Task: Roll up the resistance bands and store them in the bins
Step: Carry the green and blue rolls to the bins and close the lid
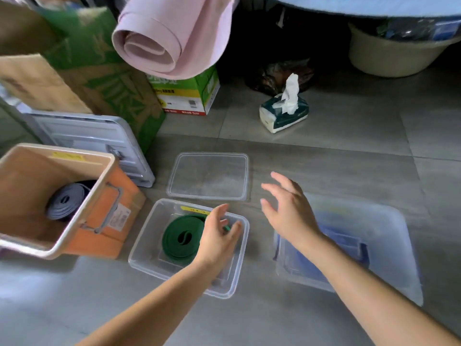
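Green band (174, 239) is lying coiled in the near clear bin (141, 248); left hand (217, 236) is hovering just over it, relaxed, right hand (287, 208) spread wide, both empty.

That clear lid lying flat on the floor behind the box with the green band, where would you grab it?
Probably its right short edge, coming from the right: the clear lid lies flat, so only the raised rim offers a pinch. That edge is free, and the right hand hovers nearest it.
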`<state>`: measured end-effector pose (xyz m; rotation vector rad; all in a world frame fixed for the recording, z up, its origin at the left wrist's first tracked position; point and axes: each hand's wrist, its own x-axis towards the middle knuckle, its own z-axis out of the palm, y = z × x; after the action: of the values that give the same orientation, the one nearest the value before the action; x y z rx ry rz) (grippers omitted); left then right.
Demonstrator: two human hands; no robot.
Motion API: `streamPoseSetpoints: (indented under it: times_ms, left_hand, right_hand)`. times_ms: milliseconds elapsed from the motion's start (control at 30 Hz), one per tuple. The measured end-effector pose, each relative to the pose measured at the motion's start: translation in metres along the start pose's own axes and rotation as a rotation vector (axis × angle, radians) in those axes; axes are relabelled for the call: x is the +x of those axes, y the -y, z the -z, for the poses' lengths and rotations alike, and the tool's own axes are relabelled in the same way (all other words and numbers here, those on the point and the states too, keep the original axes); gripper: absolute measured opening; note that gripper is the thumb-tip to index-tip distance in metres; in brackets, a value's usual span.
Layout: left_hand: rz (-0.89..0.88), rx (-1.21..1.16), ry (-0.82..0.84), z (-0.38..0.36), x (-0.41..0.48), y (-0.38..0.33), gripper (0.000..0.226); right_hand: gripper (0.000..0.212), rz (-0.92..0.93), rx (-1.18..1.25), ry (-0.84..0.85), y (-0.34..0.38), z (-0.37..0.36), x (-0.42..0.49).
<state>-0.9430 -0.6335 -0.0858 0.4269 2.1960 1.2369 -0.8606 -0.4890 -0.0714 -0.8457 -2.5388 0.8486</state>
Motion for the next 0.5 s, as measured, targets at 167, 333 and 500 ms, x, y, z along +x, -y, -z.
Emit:
streamPoseSetpoints:
  times_ms: [167, 333, 500]
  left_hand:
    - [0.098, 0.12, -0.081, 0.07, -0.004, 0.038, 0.05]
    - [0.139, 0.204, -0.104, 0.114, -0.01, 0.055, 0.059]
    - [0.281, 0.239, -0.155, 0.135, -0.017, 0.063, 0.063]
  right_hand:
    - [0.029, 0.037, -0.458, 0.505, 0.029, -0.072, 0.078]
    - [0.033, 0.016, -0.736, 0.589, 0.011, -0.119, 0.104]
    - [0.034, 0.121, -0.854, 0.592, 0.0, -0.138, 0.108]
